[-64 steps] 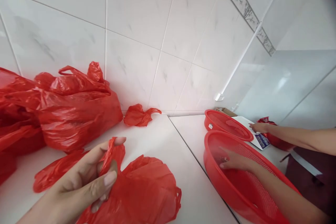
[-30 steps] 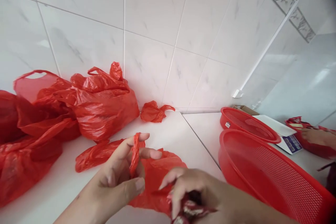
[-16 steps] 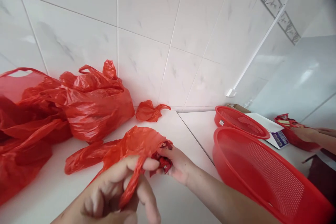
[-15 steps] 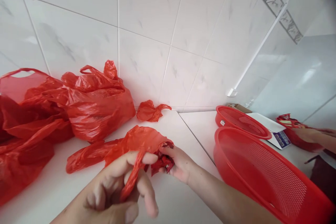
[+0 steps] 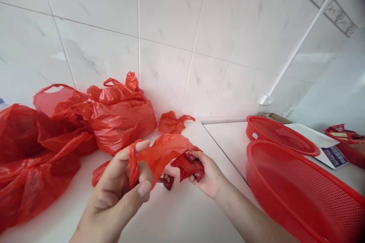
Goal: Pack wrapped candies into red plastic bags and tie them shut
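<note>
My left hand (image 5: 122,190) is partly curled, with the twisted handle of a thin red plastic bag (image 5: 168,146) looped round its index finger. The bag stretches to the right, its mouth close to my right hand (image 5: 209,174). Several small, shiny, dark red wrapped packets (image 5: 190,165) are gripped in my right hand at the bag's edge. One more dark red packet (image 5: 167,180) with pale print lies on the white table below the bag, partly covered by it. What the packets contain cannot be seen.
Full red plastic bags (image 5: 122,117) lean against the tiled wall at left. A small crumpled red bag (image 5: 172,122) lies by the wall. On the right stand two red perforated baskets (image 5: 273,193), a scale (image 5: 333,155) and another red bag (image 5: 346,140).
My right hand has brought packets from the near red basket to the bag. One packet now shows on the table. My left hand keeps the bag handle. The view has shifted slightly.
</note>
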Available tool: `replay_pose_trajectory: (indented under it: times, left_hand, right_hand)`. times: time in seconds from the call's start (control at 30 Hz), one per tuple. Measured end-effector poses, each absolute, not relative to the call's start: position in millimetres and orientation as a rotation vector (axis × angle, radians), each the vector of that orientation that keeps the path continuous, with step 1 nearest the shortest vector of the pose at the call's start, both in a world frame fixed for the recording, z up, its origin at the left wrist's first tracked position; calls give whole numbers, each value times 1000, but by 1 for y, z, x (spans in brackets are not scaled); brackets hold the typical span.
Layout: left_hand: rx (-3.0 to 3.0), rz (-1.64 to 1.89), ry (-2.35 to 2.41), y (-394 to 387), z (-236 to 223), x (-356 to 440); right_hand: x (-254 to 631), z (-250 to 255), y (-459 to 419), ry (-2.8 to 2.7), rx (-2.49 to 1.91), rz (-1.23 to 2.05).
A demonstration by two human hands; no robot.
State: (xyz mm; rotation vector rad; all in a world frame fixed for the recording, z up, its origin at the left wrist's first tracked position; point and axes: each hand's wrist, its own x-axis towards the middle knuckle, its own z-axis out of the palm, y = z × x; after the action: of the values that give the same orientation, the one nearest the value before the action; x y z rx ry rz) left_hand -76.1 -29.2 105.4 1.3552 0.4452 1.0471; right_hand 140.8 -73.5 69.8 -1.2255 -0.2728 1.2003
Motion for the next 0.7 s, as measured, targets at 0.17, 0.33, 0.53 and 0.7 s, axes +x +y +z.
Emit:
replay_pose_trajectory:
  times: [0.17,0.33,0.53,0.7]
  left_hand:
    - [1545,1248,607,-29,109,-74]
    - [1671,1087,568,-28,111,-69]
    - [1724,942,246,-41,102,-71]
    - [1599,927,147,-41,99,-78]
  right_hand:
    - [164,69,-98,-169,-1280,1197]
    - [155,74,-119,-443,-1103,1424]
    - [112,76,-88,-397,-946,1438]
    - [102,83,-68,-788,-1090,1124]
